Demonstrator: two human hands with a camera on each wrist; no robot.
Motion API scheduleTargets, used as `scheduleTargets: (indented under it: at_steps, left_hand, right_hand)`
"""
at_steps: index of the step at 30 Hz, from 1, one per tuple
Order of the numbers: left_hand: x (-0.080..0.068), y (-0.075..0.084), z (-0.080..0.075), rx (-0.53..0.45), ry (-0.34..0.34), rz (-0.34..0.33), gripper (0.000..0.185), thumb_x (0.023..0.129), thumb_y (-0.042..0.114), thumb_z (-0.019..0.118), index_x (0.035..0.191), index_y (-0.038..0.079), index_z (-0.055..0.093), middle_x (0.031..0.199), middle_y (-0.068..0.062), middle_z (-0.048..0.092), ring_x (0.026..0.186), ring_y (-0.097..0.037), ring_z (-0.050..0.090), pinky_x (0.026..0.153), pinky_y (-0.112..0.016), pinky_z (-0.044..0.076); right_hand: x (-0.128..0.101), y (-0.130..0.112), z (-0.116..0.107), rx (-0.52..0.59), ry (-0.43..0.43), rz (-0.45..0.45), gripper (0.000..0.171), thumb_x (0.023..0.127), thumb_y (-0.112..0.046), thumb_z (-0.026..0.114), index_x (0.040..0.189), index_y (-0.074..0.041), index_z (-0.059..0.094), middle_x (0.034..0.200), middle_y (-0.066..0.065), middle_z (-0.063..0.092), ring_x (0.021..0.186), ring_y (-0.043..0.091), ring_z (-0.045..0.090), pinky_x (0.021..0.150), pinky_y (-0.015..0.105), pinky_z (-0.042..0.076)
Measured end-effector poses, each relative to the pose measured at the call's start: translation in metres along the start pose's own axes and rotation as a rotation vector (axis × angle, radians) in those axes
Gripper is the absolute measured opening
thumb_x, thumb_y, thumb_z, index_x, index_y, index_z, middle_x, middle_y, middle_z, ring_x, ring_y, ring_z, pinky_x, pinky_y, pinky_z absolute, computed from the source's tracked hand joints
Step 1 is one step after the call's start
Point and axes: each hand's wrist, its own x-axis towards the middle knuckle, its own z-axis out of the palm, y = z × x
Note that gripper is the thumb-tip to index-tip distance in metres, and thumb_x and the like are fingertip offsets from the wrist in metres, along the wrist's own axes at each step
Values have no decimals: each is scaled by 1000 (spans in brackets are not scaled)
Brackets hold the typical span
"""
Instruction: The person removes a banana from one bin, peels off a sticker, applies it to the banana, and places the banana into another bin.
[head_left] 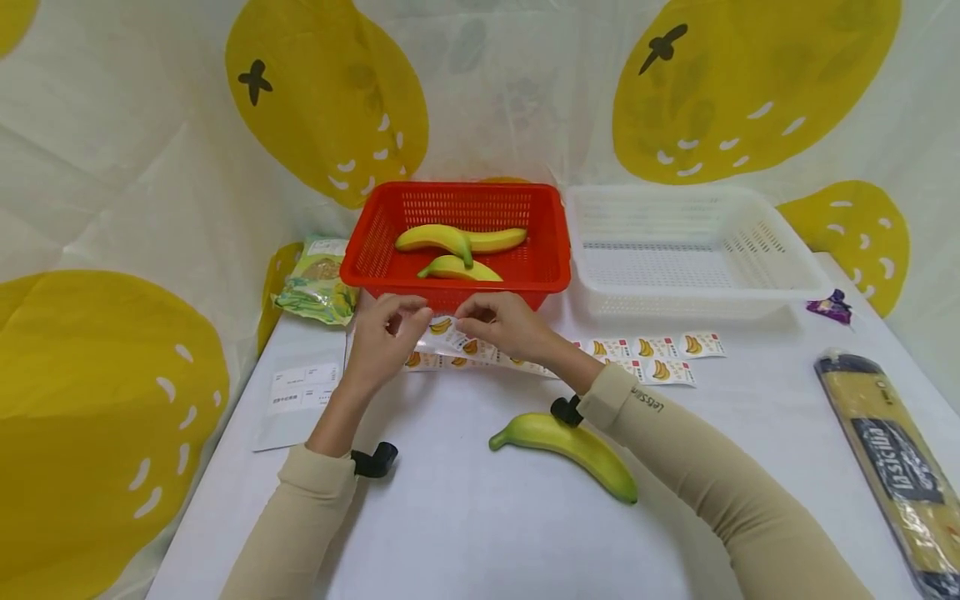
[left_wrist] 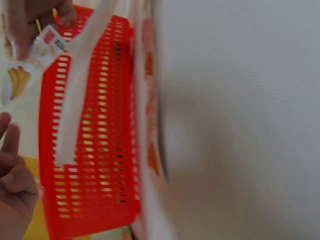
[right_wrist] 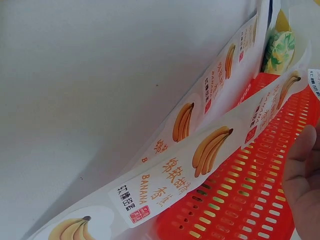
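A strip of banana stickers (head_left: 450,337) is lifted just in front of the red basket (head_left: 375,271). My left hand (head_left: 390,325) pinches one end of it and my right hand (head_left: 491,321) pinches it close by. The right wrist view shows the strip (right_wrist: 200,155) up close, printed with bananas and "BANANA", and a fingertip (right_wrist: 305,170) at the edge. In the left wrist view fingers (left_wrist: 20,25) hold a sticker (left_wrist: 47,45) against the basket wall (left_wrist: 95,150). A loose banana (head_left: 570,446) lies on the table under my right forearm. The basket holds three bananas (head_left: 450,242).
An empty white basket (head_left: 780,267) stands right of the red one. More stickers (head_left: 660,358) lie on the white table. A green snack bag (head_left: 318,283) and a paper label (head_left: 300,392) are at the left; a yellow-black packet (head_left: 892,467) and a purple wrapper (head_left: 831,307) at the right.
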Motion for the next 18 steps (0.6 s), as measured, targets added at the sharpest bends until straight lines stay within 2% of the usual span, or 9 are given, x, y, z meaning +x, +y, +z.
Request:
scheduleTargets:
  at_steps: [2,4,9,13,18]
  left_hand:
    - [0,6,1,-16,-87,9,27,95,27,72,110,5,74,92,-9,63,84,-30,50,70,-26,37]
    - [-1,8,3,-14,-139,-7,24,96,24,72,108,4,73,92,-9,65,84,-27,50,70,-26,37]
    - [-3,6,5,5,-140,-30,14,97,16,70,99,2,73,88,-11,66,79,-21,49,68,-23,38]
    - [-4,6,5,-14,-134,-34,13,97,15,70,100,2,72,87,-12,66,79,-22,49,68,-22,39]
    - [-4,6,4,-38,-127,-58,14,97,17,70,100,3,71,89,-12,66,81,-22,49,70,-22,39]
  right_hand:
    - [0,0,0,-10,-4,5,11,97,-19,70,104,-11,74,96,5,73,88,20,67,80,28,57]
    - [0,1,-1,-20,-14,13,13,98,-20,70,105,-12,75,97,4,74,89,20,68,81,28,57]
    - [0,4,-6,-52,-50,26,19,98,-21,69,113,-11,75,102,4,76,90,19,67,80,28,56]
    - [1,10,-13,-144,-84,77,24,99,-20,67,120,-9,74,106,5,76,89,18,65,77,27,54]
    - [1,17,-19,-254,-197,168,31,99,-19,66,127,-6,70,114,7,75,94,19,65,83,31,56]
